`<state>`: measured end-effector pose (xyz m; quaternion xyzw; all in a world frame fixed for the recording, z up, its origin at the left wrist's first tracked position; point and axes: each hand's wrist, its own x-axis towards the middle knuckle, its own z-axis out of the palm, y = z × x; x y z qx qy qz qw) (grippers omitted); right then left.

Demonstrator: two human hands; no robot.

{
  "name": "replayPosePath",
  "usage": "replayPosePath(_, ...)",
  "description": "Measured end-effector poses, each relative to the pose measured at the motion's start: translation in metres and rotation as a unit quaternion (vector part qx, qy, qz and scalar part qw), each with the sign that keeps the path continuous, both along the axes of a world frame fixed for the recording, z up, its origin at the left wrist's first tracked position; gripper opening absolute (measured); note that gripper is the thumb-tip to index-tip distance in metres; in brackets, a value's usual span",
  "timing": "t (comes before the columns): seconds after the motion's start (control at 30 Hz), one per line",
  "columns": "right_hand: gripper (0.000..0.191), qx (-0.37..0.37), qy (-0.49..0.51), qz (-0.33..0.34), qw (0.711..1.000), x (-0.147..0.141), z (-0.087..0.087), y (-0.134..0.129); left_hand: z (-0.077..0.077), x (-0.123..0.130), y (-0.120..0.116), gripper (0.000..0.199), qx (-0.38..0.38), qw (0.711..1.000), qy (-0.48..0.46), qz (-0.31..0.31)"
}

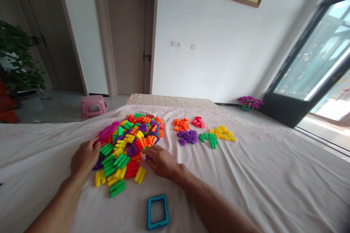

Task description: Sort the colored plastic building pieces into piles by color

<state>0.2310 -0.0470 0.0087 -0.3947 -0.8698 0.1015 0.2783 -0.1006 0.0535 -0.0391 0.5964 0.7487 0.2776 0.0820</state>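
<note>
A mixed heap of plastic building blocks (120,156) in green, yellow, purple, orange and red lies on the cloth before me. My left hand (85,156) rests at the heap's left edge, fingertips against a magenta piece (108,131); its thumb stands apart from the fingers, and nothing shows in its grasp. At the right edge, my right hand (161,161) has its fingers bent together among the blocks. What they pinch is mostly hidden. Closest to that hand are orange blocks (147,141) and a loose yellow block (140,175).
Right of the heap lie separate groups of orange blocks (181,124), red blocks (198,122), purple blocks (187,137), green blocks (209,139) and yellow blocks (222,133). A blue rectangular frame (149,213) lies in front. Beyond the cloth-covered table (259,178) stands a pink stool (93,105).
</note>
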Motion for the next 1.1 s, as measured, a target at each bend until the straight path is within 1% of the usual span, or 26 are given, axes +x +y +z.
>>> replayPosePath(0.07,0.039,-0.004,0.041,-0.059,0.997,0.012,0.002,0.008,-0.001,-0.001,0.001,0.064,-0.003,1.0,0.001,0.001)
replayPosePath(0.17,0.041,0.004,0.088,-0.151,0.985,0.039,0.01,0.021,-0.003,-0.002,0.003,0.064,-0.003,1.0,0.001,0.004)
replayPosePath(0.23,0.043,0.006,0.101,-0.216,0.971,0.059,0.017,0.031,-0.004,-0.002,0.003,0.063,0.0,1.0,0.001,0.004)
replayPosePath(0.33,0.047,-0.01,0.101,-0.309,0.946,0.09,0.023,0.041,-0.005,-0.002,0.003,0.062,0.007,1.0,0.007,0.006)
replayPosePath(0.5,0.048,-0.059,0.075,-0.417,0.904,0.135,0.019,0.049,-0.007,-0.003,0.005,0.06,0.015,1.0,0.011,0.008)
replayPosePath(0.6,0.048,-0.036,0.065,-0.462,0.884,0.149,0.016,0.051,-0.009,-0.003,0.006,0.06,0.019,1.0,0.012,0.007)
replayPosePath(0.67,0.046,-0.019,0.079,-0.462,0.883,0.148,0.016,0.052,-0.01,-0.003,0.006,0.059,0.027,1.0,0.014,0.004)
replayPosePath(0.7,0.045,-0.017,0.092,-0.448,0.889,0.144,0.017,0.052,-0.01,-0.003,0.005,0.059,0.033,0.999,0.016,0.004)
replayPosePath(0.77,0.043,-0.017,0.12,-0.394,0.911,0.127,0.017,0.051,-0.01,-0.002,0.004,0.058,0.042,0.999,0.022,0.003)
replayPosePath(0.83,0.042,-0.02,0.128,-0.318,0.939,0.104,0.016,0.048,-0.009,-0.001,0.002,0.058,0.041,0.999,0.026,0.005)
replayPosePath(0.9,0.04,-0.023,0.105,-0.25,0.962,0.08,0.01,0.043,-0.006,0.0,0.001,0.059,0.035,0.999,0.027,0.006)
replayPosePath(0.93,0.039,-0.025,0.087,-0.227,0.97,0.07,0.007,0.039,-0.005,0.001,0.0,0.058,0.035,0.999,0.026,0.006)
replayPosePath(1.0,0.038,-0.032,0.042,-0.201,0.978,0.055,-0.003,0.033,-0.002,0.002,-0.001,0.058,0.034,0.999,0.024,0.004)
replayPosePath(1.1,0.036,-0.035,-0.001,-0.175,0.984,0.046,-0.018,0.028,0.0,0.004,-0.002,0.057,0.034,0.999,0.031,0.003)
